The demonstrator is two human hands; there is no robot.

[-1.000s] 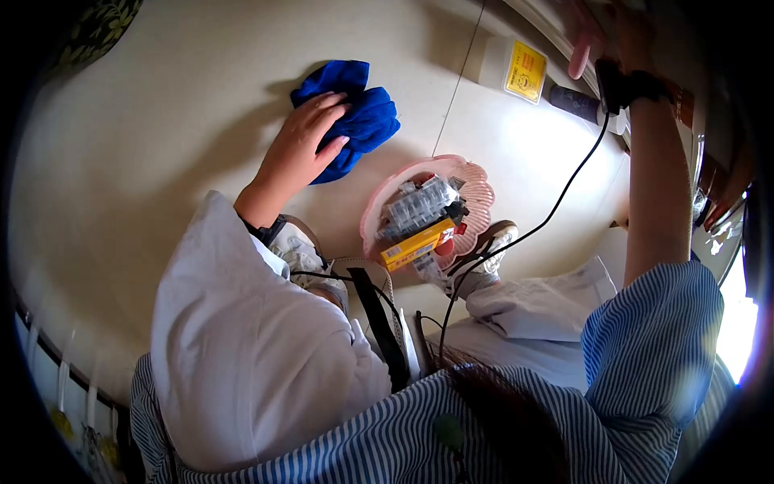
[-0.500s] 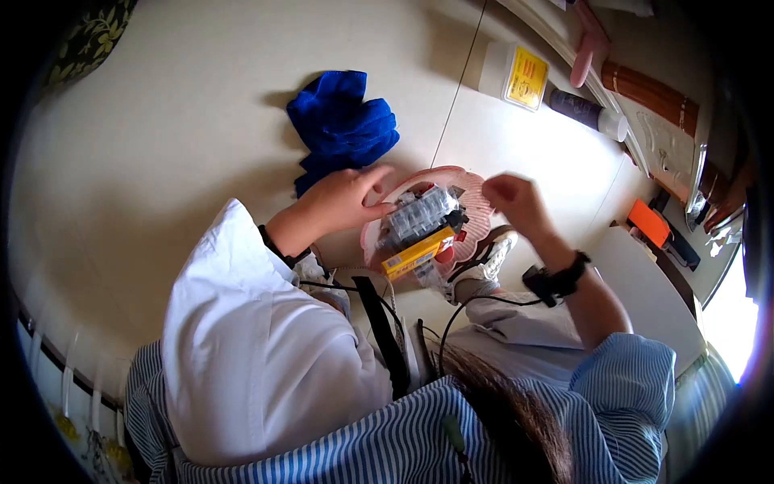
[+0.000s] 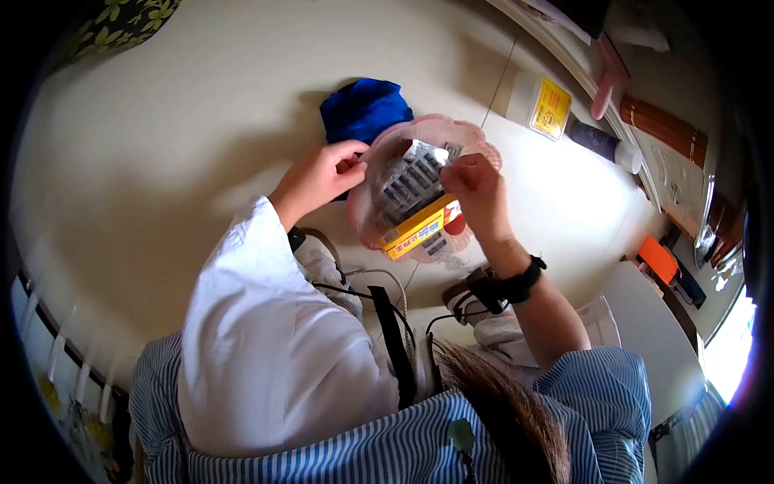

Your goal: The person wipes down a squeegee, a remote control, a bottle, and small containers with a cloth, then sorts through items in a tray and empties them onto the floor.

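Observation:
A pink scalloped tray [image 3: 477, 137] stands between my hands, holding several silver blister packs [image 3: 414, 179] and a yellow box [image 3: 419, 226]. My left hand [image 3: 326, 173] is closed at its left rim, thumb and fingers pinched together. Over the right rim, my right hand [image 3: 480, 189] is also closed, its fingertips beside the blister packs. What lies under the right fingers is partly hidden. Red round item [image 3: 456, 224] shows by the box. Behind the tray lies a blue cloth [image 3: 363, 109], partly covered by it.
At the upper right, a clear container with a yellow label [image 3: 551, 109] and a dark bottle with a white cap [image 3: 605, 143] lie on the tiled floor. A pink-handled item [image 3: 610, 85] and an orange thing [image 3: 658, 256] are farther right. My shoes are just below the tray.
Both hands have come to the tray's sides, the right moving inward. The tray has shifted away from me over the blue cloth and looks larger, as if raised. The view has shifted slightly.

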